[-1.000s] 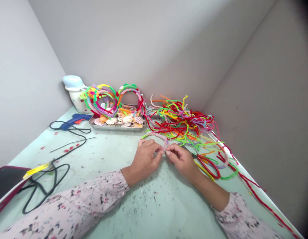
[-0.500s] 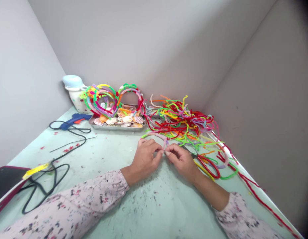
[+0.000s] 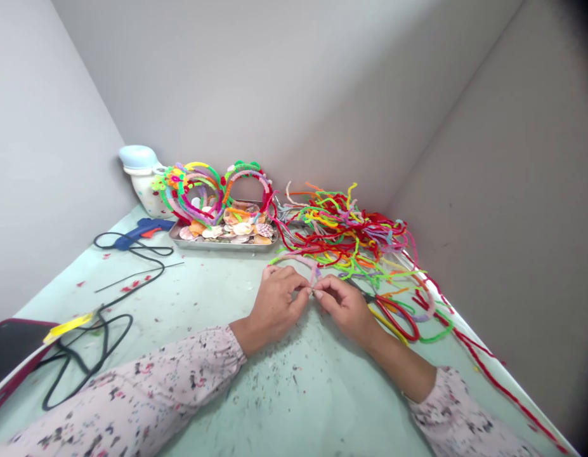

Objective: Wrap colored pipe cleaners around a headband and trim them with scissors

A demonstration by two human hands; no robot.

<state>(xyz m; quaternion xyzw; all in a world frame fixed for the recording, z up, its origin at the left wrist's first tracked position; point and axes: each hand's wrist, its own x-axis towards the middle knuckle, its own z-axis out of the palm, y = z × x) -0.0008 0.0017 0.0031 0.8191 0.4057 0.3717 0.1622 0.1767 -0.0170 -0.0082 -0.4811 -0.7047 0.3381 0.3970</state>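
Over the middle of the table, my left hand [image 3: 280, 298] and my right hand [image 3: 346, 306] meet fingertip to fingertip, both pinched closed. A pink, green and lilac pipe cleaner [image 3: 300, 259] curves behind my left hand and comes down to the pinch, its end between my fingers. How the end is bent there is too small to make out. Just right of my right hand lie red-handled scissors [image 3: 396, 317], their blades partly hidden under the pipe cleaners. Beyond my hands spreads a tangled pile of coloured pipe cleaners [image 3: 341, 222].
A metal tray [image 3: 222, 246] of seashells [image 3: 243, 228] bears fuzzy headbands [image 3: 193, 174]. On the left are a blue glue gun [image 3: 139, 233], its black cord [image 3: 103, 343], a white cup with a blue lid [image 3: 144, 181] and a dark red-edged device [image 3: 18, 349]. Walls enclose the table [image 3: 294, 393].
Almost nothing differs. Both hands keep the same pinch on the pipe cleaner, and the view has shifted very slightly.
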